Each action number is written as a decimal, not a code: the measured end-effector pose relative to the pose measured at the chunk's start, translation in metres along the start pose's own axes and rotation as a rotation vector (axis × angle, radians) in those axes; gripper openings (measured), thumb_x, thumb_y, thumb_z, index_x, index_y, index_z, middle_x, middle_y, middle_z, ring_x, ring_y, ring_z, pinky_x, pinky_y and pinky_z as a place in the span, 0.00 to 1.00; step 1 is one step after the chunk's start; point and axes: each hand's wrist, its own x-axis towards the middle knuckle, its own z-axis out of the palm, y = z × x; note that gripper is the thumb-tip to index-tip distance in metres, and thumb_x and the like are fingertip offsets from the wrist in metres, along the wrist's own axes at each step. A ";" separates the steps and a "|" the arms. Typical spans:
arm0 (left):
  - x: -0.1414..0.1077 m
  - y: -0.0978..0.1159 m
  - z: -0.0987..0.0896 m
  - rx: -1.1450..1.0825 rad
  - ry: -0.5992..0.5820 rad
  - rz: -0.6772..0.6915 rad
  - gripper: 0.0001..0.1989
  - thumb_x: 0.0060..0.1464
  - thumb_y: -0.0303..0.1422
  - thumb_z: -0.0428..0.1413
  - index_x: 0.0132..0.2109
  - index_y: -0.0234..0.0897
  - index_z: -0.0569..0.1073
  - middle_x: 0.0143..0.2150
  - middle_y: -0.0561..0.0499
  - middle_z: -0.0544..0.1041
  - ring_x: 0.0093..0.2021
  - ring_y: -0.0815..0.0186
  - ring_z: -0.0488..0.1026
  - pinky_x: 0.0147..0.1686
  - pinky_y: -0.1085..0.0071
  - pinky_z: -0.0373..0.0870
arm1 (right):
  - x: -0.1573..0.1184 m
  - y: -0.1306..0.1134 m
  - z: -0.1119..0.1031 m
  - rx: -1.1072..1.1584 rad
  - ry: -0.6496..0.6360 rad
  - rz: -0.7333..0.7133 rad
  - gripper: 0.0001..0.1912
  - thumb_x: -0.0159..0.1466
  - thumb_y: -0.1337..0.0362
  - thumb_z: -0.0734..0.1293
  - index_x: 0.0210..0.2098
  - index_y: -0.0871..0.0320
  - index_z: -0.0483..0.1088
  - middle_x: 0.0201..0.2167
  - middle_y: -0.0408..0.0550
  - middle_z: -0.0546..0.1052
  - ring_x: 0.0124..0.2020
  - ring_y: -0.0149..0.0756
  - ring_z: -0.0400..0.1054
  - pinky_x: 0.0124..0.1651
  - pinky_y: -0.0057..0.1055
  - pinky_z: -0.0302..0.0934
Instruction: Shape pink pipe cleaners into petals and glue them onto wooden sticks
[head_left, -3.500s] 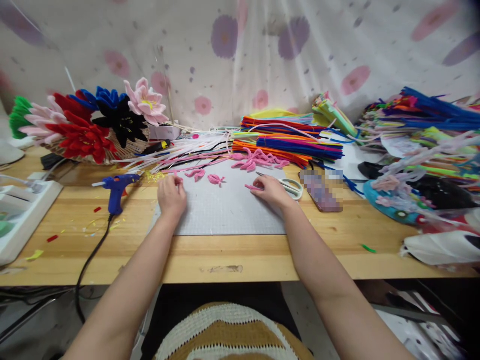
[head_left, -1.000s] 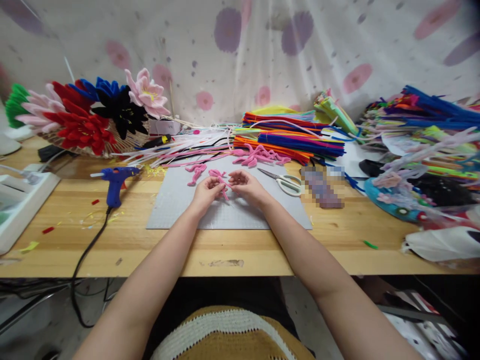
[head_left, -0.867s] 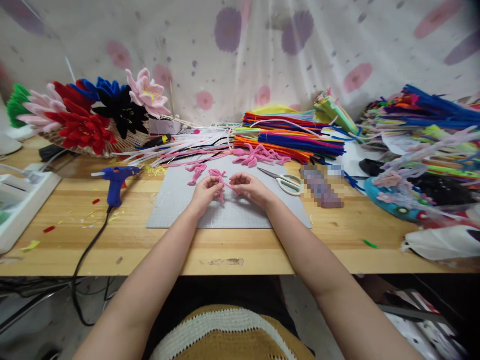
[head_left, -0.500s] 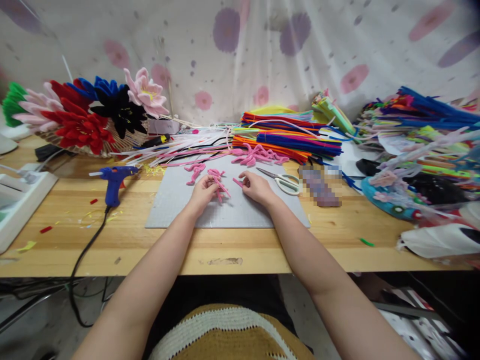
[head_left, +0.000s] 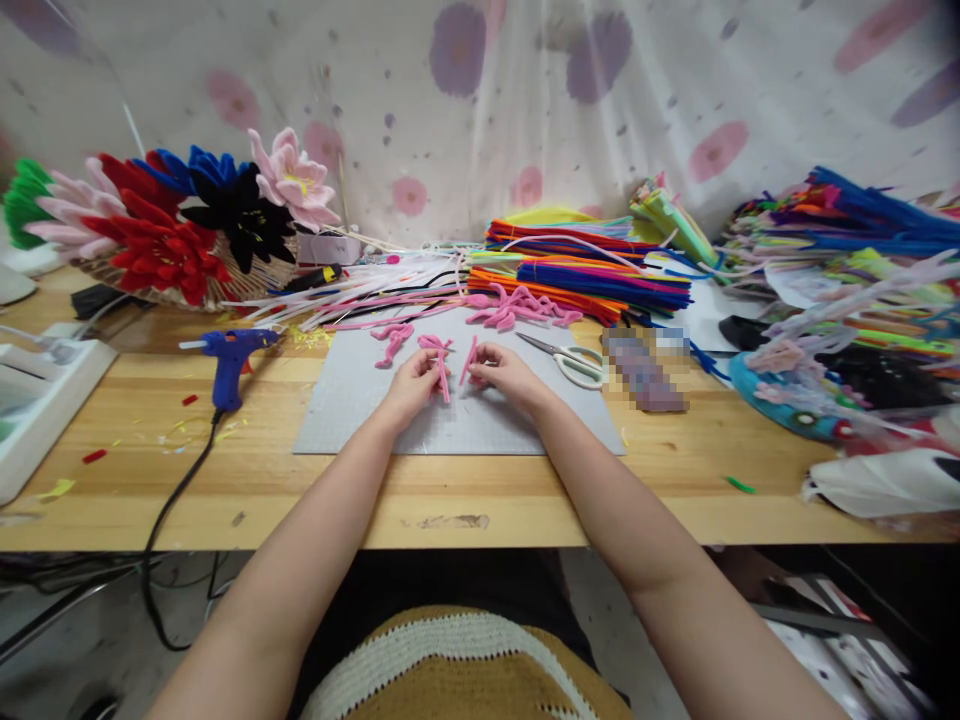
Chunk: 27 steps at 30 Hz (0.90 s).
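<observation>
My fingers (head_left: 491, 352) are pinched narrow in both hands, each set on something fuzzy and pink. Taking the middle of the grey mat (head_left: 345, 405) as my clock's centre, the glue gun (head_left: 227, 368) lies off it at nine, presumably set aside to leave the surface free. At ten, the curled pink pieces (head_left: 394, 343) sit apart, likely so they don't tangle. My left hand (head_left: 411, 390) grips a looped pink piece (head_left: 444, 380), tail toward six, probably to steady it; my left forearm (head_left: 322, 515) reaches in from seven. Just beside it, my right hand (head_left: 506, 375) pinches a short pink stem (head_left: 470, 357) slanting from one to seven, my right forearm (head_left: 615, 505) coming from five. A pink heap (head_left: 512, 308) lies at one, and the scissors (head_left: 579, 368) between two and three, blades toward ten, handles conveniently near me, I'd judge.
</observation>
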 end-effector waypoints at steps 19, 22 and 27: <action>0.002 -0.007 -0.005 0.289 -0.030 0.157 0.07 0.38 0.32 0.59 0.29 0.35 0.76 0.23 0.53 0.73 0.21 0.74 0.63 0.20 0.77 0.58 | 0.004 0.002 0.009 0.329 0.195 0.086 0.22 0.44 0.62 0.69 0.36 0.55 0.56 0.19 0.36 0.72 0.20 0.27 0.67 0.25 0.24 0.61; 0.000 -0.008 -0.006 0.345 -0.091 0.098 0.09 0.38 0.33 0.59 0.30 0.34 0.76 0.19 0.54 0.71 0.18 0.74 0.61 0.17 0.77 0.55 | 0.003 0.002 0.009 0.305 0.183 0.067 0.21 0.45 0.62 0.68 0.36 0.56 0.57 0.20 0.37 0.73 0.19 0.27 0.66 0.24 0.24 0.60; 0.000 -0.006 -0.006 0.325 -0.078 0.076 0.13 0.34 0.32 0.61 0.32 0.33 0.74 0.21 0.54 0.71 0.19 0.73 0.63 0.19 0.76 0.58 | 0.003 0.006 0.012 0.153 0.138 -0.002 0.18 0.47 0.60 0.67 0.34 0.56 0.58 0.16 0.33 0.69 0.16 0.25 0.62 0.23 0.24 0.59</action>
